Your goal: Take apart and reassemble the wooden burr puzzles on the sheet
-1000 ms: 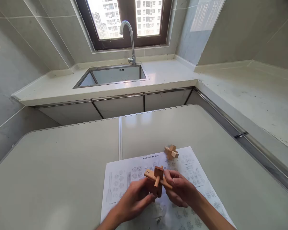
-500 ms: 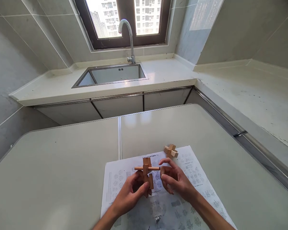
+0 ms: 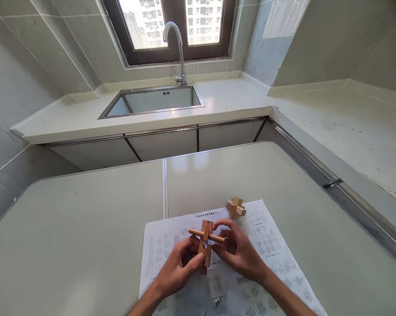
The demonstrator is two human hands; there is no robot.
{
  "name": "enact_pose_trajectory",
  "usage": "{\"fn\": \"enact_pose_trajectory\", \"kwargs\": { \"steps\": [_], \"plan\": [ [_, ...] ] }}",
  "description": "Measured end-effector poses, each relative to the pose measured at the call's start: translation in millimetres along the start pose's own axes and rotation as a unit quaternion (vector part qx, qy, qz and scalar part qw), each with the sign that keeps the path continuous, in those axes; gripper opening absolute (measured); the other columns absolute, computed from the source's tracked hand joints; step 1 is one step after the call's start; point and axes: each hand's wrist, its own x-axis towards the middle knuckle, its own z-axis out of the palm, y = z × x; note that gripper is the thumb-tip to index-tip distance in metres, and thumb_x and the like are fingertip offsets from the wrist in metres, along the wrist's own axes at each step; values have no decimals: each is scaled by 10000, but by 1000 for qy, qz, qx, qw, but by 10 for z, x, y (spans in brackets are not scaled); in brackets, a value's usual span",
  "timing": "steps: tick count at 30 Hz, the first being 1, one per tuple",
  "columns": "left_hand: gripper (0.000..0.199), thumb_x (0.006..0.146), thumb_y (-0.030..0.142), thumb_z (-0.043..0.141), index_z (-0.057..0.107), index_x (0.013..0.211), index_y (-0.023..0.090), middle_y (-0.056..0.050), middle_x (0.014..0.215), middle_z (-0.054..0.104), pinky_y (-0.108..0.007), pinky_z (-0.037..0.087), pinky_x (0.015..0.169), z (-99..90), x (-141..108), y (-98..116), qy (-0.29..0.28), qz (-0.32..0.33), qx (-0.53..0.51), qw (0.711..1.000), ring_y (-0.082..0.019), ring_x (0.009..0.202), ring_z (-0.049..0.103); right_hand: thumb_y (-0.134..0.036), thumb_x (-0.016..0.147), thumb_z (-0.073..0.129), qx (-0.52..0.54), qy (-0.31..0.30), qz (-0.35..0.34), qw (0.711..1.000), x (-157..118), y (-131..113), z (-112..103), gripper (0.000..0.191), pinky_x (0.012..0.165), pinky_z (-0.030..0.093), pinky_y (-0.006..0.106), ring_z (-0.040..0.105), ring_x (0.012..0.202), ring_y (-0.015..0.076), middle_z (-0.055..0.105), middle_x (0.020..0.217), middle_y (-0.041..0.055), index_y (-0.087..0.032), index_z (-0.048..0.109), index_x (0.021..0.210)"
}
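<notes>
My left hand [image 3: 184, 263] is closed on the lower end of a wooden interlocking puzzle [image 3: 206, 231], thumb on its front. The puzzle has an upright notched part, with a thin rod crossing it from side to side. My right hand [image 3: 239, 250] is at the puzzle's right side, index finger by the upper block and thumb lower down, around the rod's right end. Its fingers are curled against the puzzle; the exact contact is partly hidden. Under both hands lies a printed sheet [image 3: 276, 263] with small puzzle diagrams.
A second, paler wooden burr puzzle [image 3: 236, 207] sits at the sheet's far edge. The sheet lies on a pale table [image 3: 86, 237] with a seam across it. Beyond are a counter [image 3: 230, 98], a sink [image 3: 151, 116], a faucet [image 3: 181, 52] and a window.
My right hand has moved left, its fingers closing in on the puzzle. The puzzle has tilted, so the rod now slopes down to the right.
</notes>
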Motion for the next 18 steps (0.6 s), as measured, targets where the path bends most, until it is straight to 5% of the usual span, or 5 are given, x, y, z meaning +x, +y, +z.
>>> {"fn": "enact_pose_trajectory", "kwargs": {
  "steps": [5, 12, 18],
  "plan": [
    [467, 941, 585, 702, 667, 1065, 136, -50, 840, 621, -291, 551, 669, -14, -18, -16, -22, 11, -12, 1000, -180, 725, 629, -378, 898, 820, -7, -27, 24, 999, -2, 39, 15, 550, 565, 457, 260, 570, 638, 155, 606, 783, -41, -266, 506, 1335],
    [441, 966, 583, 653, 668, 967, 142, -43, 766, 634, -284, 514, 665, -37, -29, -18, -43, 42, 31, 998, -178, 678, 620, -312, 955, 734, -140, -38, -67, 987, 24, 72, 40, 132, 589, 409, 269, 520, 635, 156, 603, 741, -9, -223, 660, 891],
    [521, 941, 673, 621, 666, 891, 157, -30, 681, 627, -281, 462, 647, -38, -20, 21, -26, 32, 64, 997, -185, 647, 583, -312, 1010, 653, -152, -46, -89, 983, 10, 74, 40, 103, 647, 436, 300, 569, 695, 191, 683, 844, 37, -233, 694, 1062]
  ]
}}
